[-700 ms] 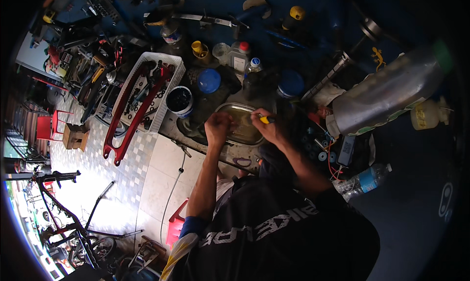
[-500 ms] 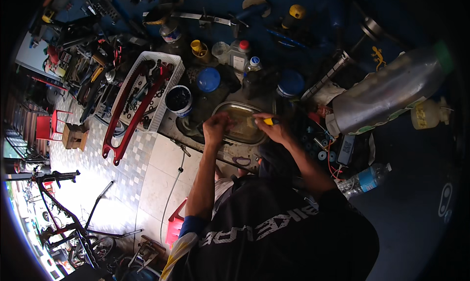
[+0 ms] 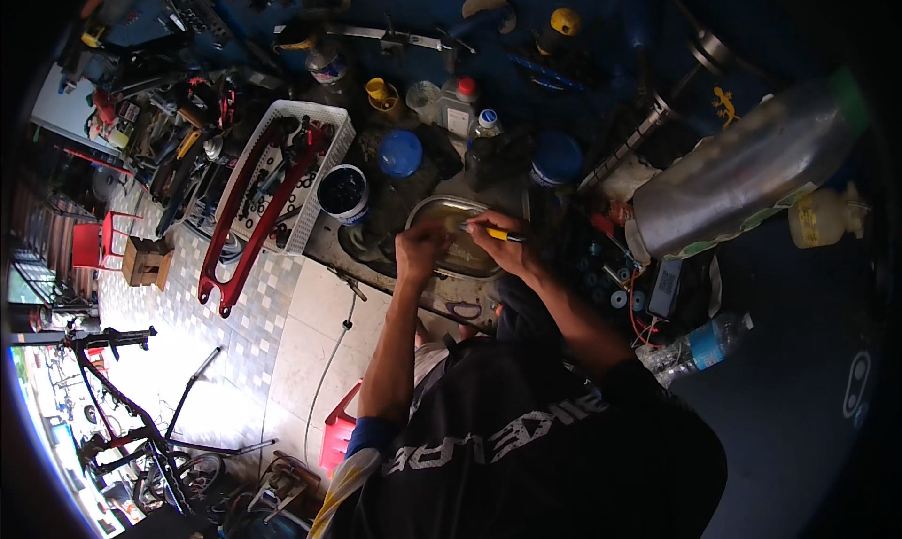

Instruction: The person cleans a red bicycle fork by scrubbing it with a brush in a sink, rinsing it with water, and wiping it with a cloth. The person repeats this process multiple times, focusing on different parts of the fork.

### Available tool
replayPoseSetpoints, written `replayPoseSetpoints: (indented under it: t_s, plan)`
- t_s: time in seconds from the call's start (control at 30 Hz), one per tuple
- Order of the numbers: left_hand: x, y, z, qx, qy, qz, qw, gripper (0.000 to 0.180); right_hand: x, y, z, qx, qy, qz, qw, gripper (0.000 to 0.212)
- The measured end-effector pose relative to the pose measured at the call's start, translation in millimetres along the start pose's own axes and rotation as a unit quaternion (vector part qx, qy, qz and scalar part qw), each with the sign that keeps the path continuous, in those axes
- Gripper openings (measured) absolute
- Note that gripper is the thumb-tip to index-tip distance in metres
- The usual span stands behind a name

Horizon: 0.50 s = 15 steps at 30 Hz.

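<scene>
Over a shallow metal tray with murky yellowish liquid in it, my two hands are close together. My right hand grips a slim tool with a yellow-and-black handle, its tip end toward my left hand. My left hand is curled at the tray's left side, fingers pinched on something too small and dark to make out. Left of the tray stands a white tub of dark grease. A blue lid lies just behind it.
A white plastic basket holds small rings and parts, with a red bike frame part across it. Bottles, including a red-capped one, stand at the back. To the right lie a large metallic cylinder and a clear plastic bottle.
My right hand has moved left, nearer to my left hand, and turned the tool so more of its handle shows. My left hand has shifted only slightly.
</scene>
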<state>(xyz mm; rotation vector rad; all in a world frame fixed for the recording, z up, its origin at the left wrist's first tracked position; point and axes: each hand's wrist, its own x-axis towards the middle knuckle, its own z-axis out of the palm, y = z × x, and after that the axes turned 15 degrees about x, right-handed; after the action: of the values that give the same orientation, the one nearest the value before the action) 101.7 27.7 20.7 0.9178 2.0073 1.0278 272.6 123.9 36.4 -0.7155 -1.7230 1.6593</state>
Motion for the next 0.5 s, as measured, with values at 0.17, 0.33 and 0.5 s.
replayPoseSetpoints:
  t_s: [0.17,0.33,0.5]
  plan:
    - [-5.7,0.4,-1.9,-0.150,-0.034,-0.025,0.988,0.021,-0.5,-21.7,11.6,0.056,-0.044,0.016,0.997,0.022]
    - [0.1,-15.3,0.6,-0.186,0.003,-0.012,0.982,0.027,-6.3,-10.7,-11.1,-0.122,0.026,-0.004,0.992,0.017]
    - [2.5,-21.7,-0.7,-0.166,0.000,-0.023,0.986,0.033,-7.8,-2.5,-34.2,-0.236,-0.001,0.003,0.972,0.018]
